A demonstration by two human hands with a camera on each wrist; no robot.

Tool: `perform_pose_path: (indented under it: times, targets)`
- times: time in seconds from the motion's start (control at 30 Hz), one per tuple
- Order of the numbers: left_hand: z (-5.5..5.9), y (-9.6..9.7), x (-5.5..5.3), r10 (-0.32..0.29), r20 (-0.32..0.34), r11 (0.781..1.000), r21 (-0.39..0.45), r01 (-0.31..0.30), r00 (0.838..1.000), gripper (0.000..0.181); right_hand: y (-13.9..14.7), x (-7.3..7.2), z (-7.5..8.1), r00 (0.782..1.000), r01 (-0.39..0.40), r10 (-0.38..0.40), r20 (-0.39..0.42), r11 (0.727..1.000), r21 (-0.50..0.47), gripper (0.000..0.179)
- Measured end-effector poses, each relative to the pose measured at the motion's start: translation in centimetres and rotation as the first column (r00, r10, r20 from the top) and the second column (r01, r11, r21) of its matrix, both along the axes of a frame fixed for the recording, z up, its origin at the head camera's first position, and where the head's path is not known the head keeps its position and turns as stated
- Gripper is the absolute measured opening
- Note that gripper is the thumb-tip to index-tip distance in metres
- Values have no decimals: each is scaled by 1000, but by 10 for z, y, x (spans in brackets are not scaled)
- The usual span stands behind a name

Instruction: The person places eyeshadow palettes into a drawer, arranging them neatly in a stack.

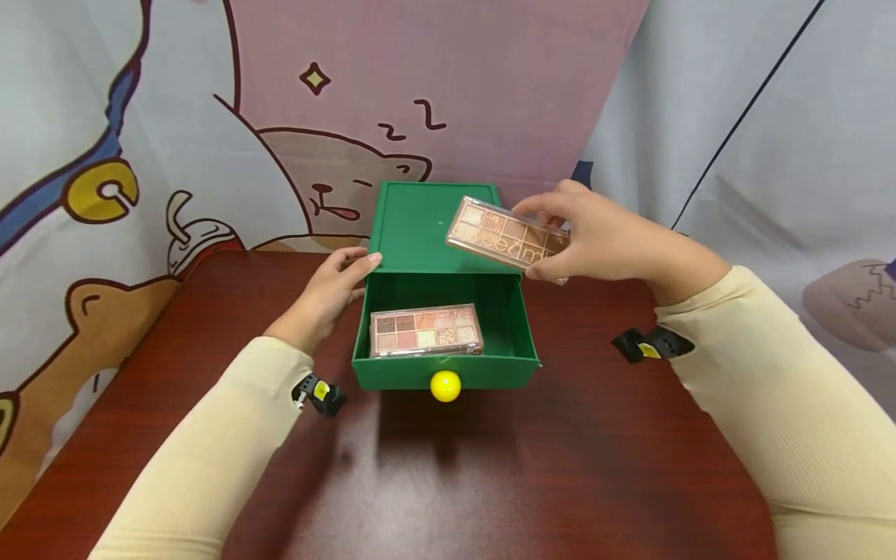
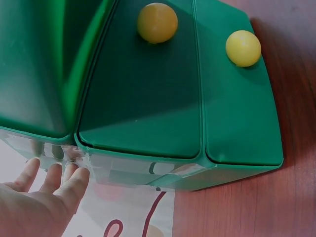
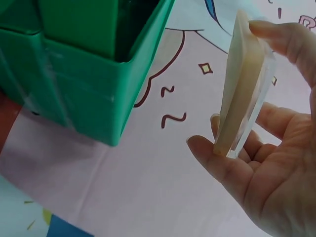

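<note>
My right hand [image 1: 605, 241] grips an eyeshadow palette [image 1: 490, 229] by its end, thumb on one edge and fingers on the other, raised at the right of the green drawer box [image 1: 413, 225]. In the right wrist view the palette [image 3: 242, 84] appears edge-on, beside the box. The box's top drawer [image 1: 507, 334] is pulled out, and a second eyeshadow palette [image 1: 425, 330] lies in its left part, pans facing up. At the box's upper left edge rests my left hand [image 1: 325, 292], its thumb at the top corner and extended fingers [image 2: 71, 185] along the side.
A yellow ball knob [image 1: 445, 386] sticks out from the drawer front. Below it, the left wrist view has two closed drawers with yellow knobs [image 2: 157, 22]. The box stands on a dark red wooden table [image 1: 595, 467], before a cartoon-printed cloth [image 1: 490, 93].
</note>
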State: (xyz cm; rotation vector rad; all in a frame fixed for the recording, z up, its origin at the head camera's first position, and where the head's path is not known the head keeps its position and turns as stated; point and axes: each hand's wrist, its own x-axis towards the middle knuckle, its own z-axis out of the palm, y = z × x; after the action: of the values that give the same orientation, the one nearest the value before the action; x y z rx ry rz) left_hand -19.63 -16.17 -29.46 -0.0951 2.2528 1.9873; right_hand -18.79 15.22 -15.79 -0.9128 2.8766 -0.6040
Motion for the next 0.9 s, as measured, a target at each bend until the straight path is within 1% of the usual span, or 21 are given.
perform_pose_path:
  times: [0.13,0.23,0.4,0.63,0.7,0.9]
  targets:
    - [-1,-1,0,-4,3,1000,2,4,1000,69,-14,0,6,999,-23,21,40,998,61,61]
    - [-1,-1,-1,-2,8,1000,4,2,1000,69,-23,0,9,995,-73,66,71,993,96,61]
    - [0,-1,-2,13,8,1000,4,-13,1000,66,-39,2,13,983,-163,147,112,976,142,60]
    - [2,0,-2,9,-5,1000,4,-9,1000,63,-54,1,9,970,-218,196,142,963,160,58]
    - [2,0,-2,11,-9,1000,11,-10,1000,62,-59,1,7,964,-234,207,164,958,168,59]
    - [0,-1,-4,10,-11,1000,19,-9,1000,62,-75,4,3,950,-279,229,213,929,242,61]
